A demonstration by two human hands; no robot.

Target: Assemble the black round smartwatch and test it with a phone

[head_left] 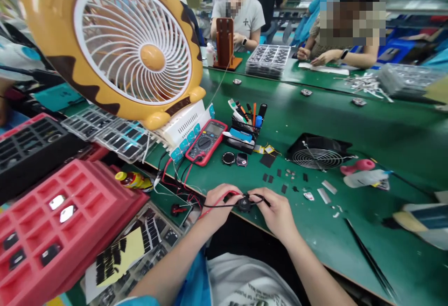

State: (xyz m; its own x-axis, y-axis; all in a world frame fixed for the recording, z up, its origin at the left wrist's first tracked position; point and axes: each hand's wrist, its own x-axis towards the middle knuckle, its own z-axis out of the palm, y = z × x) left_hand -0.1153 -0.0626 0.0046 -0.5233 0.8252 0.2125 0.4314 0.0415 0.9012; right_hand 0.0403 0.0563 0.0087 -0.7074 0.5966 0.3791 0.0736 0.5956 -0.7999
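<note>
I am holding a small round black device (244, 204) between my two hands, just at the near edge of the green surface (297, 250). My left grip (221, 203) is closing on its left side, the thumb and fingers pinching in close with hardly any gap. My right grip (278, 210) is closing in from the other side, its fingertips meeting at the device's right edge. A thin red lead (224, 197) is running through my left fingers, and a thin black lead (219, 206) is passing by the same hand toward the device; I cannot tell exactly where their ends are touching.

Beyond my hands, a round black-faced disc (228, 158) and a dark squarish piece (241, 159) are lying side by side. Small flat dark rectangles (270, 179) are lying scattered to the right of them. A red-edged grey multimeter (206, 142) is resting just beside a white power strip with blue sockets (185, 146), near a black open holder full of pens and tools (241, 143). Farther right, a black fan with a round wire guard (317, 154) is lying near a translucent white bottle (362, 178), and long black tweezers (367, 252) are lying nearer me. On my left, a pink-red foam tray with square pockets (80, 187) is holding white and black pieces. Across the surface, two people are sitting.
</note>
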